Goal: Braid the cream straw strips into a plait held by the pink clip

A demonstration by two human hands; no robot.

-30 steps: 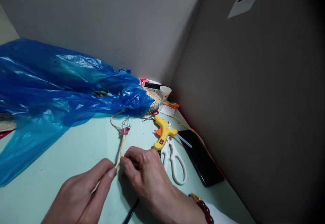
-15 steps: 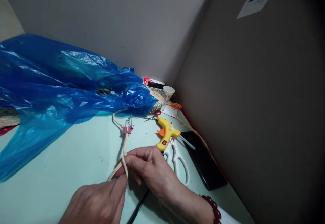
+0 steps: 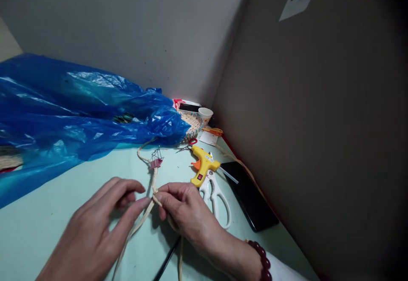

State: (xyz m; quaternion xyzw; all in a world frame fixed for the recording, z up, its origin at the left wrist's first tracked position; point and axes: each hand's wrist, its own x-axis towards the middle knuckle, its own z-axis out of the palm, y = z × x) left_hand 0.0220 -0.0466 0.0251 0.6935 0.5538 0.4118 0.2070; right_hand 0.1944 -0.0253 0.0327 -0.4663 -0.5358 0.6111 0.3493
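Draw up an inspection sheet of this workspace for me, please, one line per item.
Surface: pale green tabletop, partly covered by a blue plastic bag.
Job's things: braided pale cord held in a pink binder clip; loose strands trail toward the near edge.
Clutter: yellow glue gun overlapping white-handled scissors in view; flat black device; woven basket; paper cup.
Left hand: open, thumb beside the strands; contact unclear.
Right hand: pinching the cord.
Cables: black cable by the right hand, its source hidden.
Surroundings: grey wall and darker wall meeting in a corner; white sheet on the darker one.
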